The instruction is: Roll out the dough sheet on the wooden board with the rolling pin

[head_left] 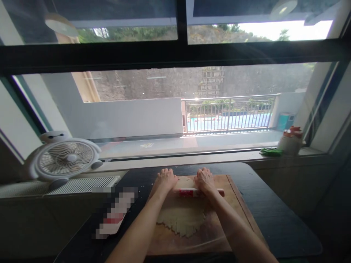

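Note:
A thin, ragged-edged sheet of dough (182,215) lies on a wooden board (242,223). Across its far part runs a rolling pin (186,192) with a red and white label. My left hand (166,179) bears down at the pin's left part, fingers curled forward and that end hidden beneath it. My right hand (204,179) presses over the right part, fingers likewise curled; the pin's right end sticks out past the wrist. Some dough shows beyond the pin, between the hands.
The board rests on a dark table (276,223). To the left lies a blurred-out flat item (116,215). A white fan (68,157) stands by the window, above a white vent grille (85,185). Bottles with red caps (291,142) and a green cloth-like item (270,152) sit on the right sill.

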The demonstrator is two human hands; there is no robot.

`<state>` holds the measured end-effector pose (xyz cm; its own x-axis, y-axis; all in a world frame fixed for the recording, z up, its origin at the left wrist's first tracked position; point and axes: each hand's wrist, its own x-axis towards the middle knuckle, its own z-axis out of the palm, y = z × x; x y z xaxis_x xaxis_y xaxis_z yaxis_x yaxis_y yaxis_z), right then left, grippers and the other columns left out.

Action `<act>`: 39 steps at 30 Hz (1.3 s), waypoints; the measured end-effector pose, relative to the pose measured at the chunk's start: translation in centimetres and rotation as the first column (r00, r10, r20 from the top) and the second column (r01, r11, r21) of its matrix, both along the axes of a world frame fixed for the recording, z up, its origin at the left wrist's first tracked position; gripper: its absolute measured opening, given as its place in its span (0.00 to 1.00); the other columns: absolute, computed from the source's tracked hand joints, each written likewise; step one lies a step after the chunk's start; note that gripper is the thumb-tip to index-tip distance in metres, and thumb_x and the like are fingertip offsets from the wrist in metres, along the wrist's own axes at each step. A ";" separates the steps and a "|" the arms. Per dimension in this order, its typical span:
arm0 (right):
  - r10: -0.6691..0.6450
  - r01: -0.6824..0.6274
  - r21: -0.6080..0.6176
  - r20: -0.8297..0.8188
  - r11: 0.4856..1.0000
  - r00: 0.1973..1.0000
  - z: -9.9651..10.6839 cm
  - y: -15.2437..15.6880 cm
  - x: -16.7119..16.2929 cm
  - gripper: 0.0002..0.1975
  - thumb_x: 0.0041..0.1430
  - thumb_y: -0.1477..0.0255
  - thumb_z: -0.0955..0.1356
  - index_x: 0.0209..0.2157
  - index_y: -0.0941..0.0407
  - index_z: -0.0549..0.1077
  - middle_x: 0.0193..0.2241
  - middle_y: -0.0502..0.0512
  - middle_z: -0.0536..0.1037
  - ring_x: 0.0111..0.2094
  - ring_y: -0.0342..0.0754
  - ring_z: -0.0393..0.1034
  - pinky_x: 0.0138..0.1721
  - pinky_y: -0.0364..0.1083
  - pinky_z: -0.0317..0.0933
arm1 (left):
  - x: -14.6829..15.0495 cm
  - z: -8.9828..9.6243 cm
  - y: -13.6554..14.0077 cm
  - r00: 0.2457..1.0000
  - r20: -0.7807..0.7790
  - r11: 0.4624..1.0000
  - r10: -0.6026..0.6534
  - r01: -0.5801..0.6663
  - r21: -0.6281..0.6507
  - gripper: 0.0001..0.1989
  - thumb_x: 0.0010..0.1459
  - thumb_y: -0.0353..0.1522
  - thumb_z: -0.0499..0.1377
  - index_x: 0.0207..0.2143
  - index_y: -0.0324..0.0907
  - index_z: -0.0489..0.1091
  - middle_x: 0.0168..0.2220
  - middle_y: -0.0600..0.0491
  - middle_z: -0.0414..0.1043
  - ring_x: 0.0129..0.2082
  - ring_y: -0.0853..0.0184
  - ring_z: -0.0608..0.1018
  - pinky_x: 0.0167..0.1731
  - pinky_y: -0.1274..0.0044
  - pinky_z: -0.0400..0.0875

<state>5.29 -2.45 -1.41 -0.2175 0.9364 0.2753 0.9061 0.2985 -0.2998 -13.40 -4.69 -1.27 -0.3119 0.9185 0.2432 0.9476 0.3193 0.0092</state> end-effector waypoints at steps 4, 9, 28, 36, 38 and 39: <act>-0.019 0.019 0.001 -0.004 1.000 1.000 0.4 -2.2 0.5 0.13 0.56 0.69 0.59 0.37 0.59 0.71 0.39 0.61 0.69 0.40 0.50 0.61 0.38 0.46 0.51 | 0.4 0.4 -1.7 1.000 0.018 1.000 0.017 -0.017 -0.017 0.16 0.52 0.38 0.48 0.39 0.42 0.68 0.43 0.45 0.68 0.46 0.57 0.67 0.44 0.66 0.60; -0.005 0.005 0.026 -0.004 1.000 1.000 0.3 -5.9 1.1 0.15 0.58 0.67 0.57 0.37 0.58 0.71 0.39 0.61 0.69 0.41 0.51 0.60 0.42 0.47 0.48 | 1.0 0.7 -4.3 0.997 0.051 0.998 0.051 -0.049 -0.044 0.18 0.52 0.41 0.47 0.39 0.43 0.69 0.44 0.45 0.69 0.46 0.57 0.68 0.43 0.65 0.61; 0.023 -0.021 0.111 -0.010 0.994 1.000 0.4 -0.4 -0.5 0.12 0.57 0.72 0.59 0.33 0.59 0.71 0.34 0.58 0.73 0.39 0.48 0.63 0.40 0.44 0.50 | 0.1 0.3 -1.0 0.991 0.084 0.992 0.104 -0.098 -0.080 0.19 0.52 0.40 0.47 0.41 0.40 0.68 0.47 0.42 0.66 0.48 0.55 0.67 0.44 0.64 0.61; 0.038 -0.039 0.078 0.004 0.996 0.999 0.3 -0.2 -0.5 0.12 0.58 0.71 0.59 0.34 0.59 0.71 0.35 0.60 0.74 0.40 0.48 0.64 0.40 0.44 0.51 | 0.0 0.0 -0.8 0.992 0.081 0.993 0.098 -0.093 -0.067 0.19 0.53 0.39 0.47 0.41 0.40 0.68 0.46 0.42 0.66 0.48 0.56 0.66 0.45 0.65 0.60; 0.028 -0.028 0.078 -0.003 0.997 1.000 0.4 -0.8 -0.4 0.12 0.58 0.71 0.58 0.34 0.59 0.71 0.35 0.60 0.74 0.40 0.48 0.64 0.40 0.43 0.51 | 0.3 0.2 -1.4 0.992 0.081 0.993 0.101 -0.096 -0.065 0.18 0.53 0.38 0.47 0.41 0.40 0.68 0.46 0.42 0.66 0.47 0.56 0.67 0.45 0.65 0.60; 0.023 -0.022 0.080 -0.007 0.997 1.000 0.4 -1.2 -0.2 0.12 0.58 0.71 0.58 0.33 0.59 0.71 0.34 0.59 0.74 0.39 0.48 0.64 0.40 0.43 0.51 | 0.4 0.4 -1.8 0.991 0.082 0.993 0.102 -0.097 -0.065 0.18 0.52 0.39 0.48 0.41 0.40 0.68 0.45 0.42 0.67 0.47 0.56 0.67 0.44 0.65 0.61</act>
<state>5.05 -3.65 -1.03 -0.2359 0.9063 0.3507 0.8967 0.3421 -0.2810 -13.01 -6.48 -0.91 -0.4194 0.8941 0.1569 0.9078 0.4141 0.0663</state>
